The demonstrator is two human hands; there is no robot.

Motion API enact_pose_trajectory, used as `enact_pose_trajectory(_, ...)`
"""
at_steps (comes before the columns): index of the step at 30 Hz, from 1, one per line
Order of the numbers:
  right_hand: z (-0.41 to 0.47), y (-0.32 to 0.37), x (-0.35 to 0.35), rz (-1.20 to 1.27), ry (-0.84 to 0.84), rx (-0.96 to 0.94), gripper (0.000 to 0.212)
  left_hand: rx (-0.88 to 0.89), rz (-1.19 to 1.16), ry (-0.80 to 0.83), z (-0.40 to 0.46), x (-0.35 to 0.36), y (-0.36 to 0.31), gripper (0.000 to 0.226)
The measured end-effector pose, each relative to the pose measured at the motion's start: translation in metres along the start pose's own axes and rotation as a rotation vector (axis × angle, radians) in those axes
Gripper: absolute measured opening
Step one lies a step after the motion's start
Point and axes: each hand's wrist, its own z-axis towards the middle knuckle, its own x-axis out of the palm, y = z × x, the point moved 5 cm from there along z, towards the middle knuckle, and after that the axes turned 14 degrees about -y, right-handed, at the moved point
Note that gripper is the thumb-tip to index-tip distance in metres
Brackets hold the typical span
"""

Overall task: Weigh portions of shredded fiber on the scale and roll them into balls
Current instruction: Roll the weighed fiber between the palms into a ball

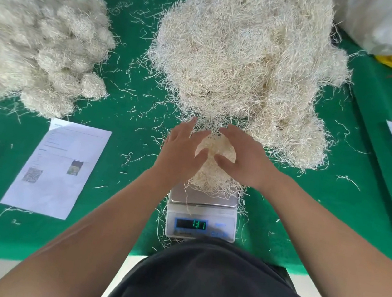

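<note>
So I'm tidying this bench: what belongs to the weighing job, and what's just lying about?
Job: white digital scale; fiber portion under left hand and right hand; big loose fiber heap; rolled fiber balls.
Lying about: printed paper sheet; yellow bag.

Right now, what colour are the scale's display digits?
Green, on the scale's display, head view.
</note>
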Motion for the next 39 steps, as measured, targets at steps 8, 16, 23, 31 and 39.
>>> enact_pose_trajectory(8,-0.001,0.004,-0.004,-0.032,-0.068,-0.005,0.077,0.053,-0.018,-0.006,0.0,-0.005,-0.011,0.049)
enact_pose_trajectory(16,0.0,0.004,-0.013,-0.001,-0.121,0.039,0.076,0.064,-0.084,-0.089,0.0,-0.01,-0.009,0.043)
enact_pose_trajectory(23,-0.001,-0.004,-0.002,0.008,-0.087,0.054,0.086,0.042,-0.114,-0.137,-0.003,-0.009,-0.002,0.044)
enact_pose_trajectory(31,-0.031,-0.006,0.065,-0.028,0.242,0.159,0.099,-0.538,-0.222,0.325,-0.028,0.045,0.02,0.062)
enact_pose_trajectory(39,-0.01,0.034,0.037,0.531,-0.069,0.436,0.054,-0.899,-1.077,0.048,-0.02,0.022,-0.024,0.053)
